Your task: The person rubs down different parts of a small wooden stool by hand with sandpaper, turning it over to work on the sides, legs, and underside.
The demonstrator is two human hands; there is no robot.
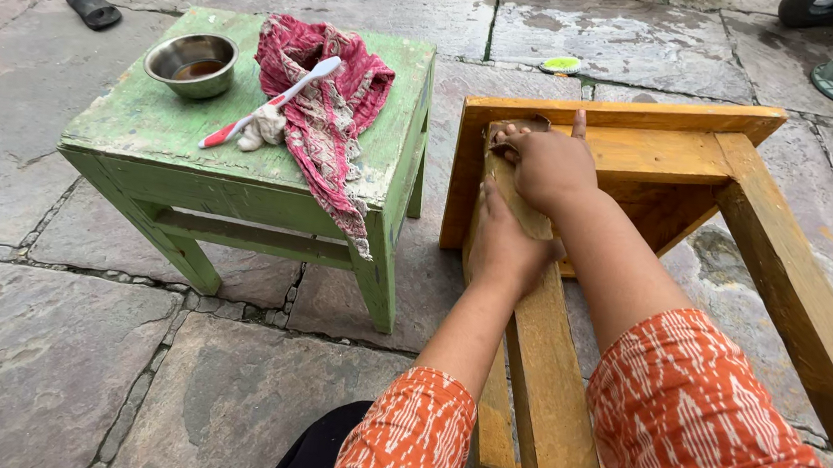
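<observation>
Left hand (504, 247) clamps the tipped yellow stool's leg (535, 375) steady while right hand (546, 165) presses sandpaper (518, 198) flat against it

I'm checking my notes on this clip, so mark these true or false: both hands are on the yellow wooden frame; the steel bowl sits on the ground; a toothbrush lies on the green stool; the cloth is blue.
1. Both hands, left hand and right hand, rest on the yellow wooden frame: true.
2. The steel bowl sits on the ground: false, it stands on the green stool.
3. A toothbrush lies on that stool: true.
4. The cloth is blue: false, it is red patterned.
</observation>
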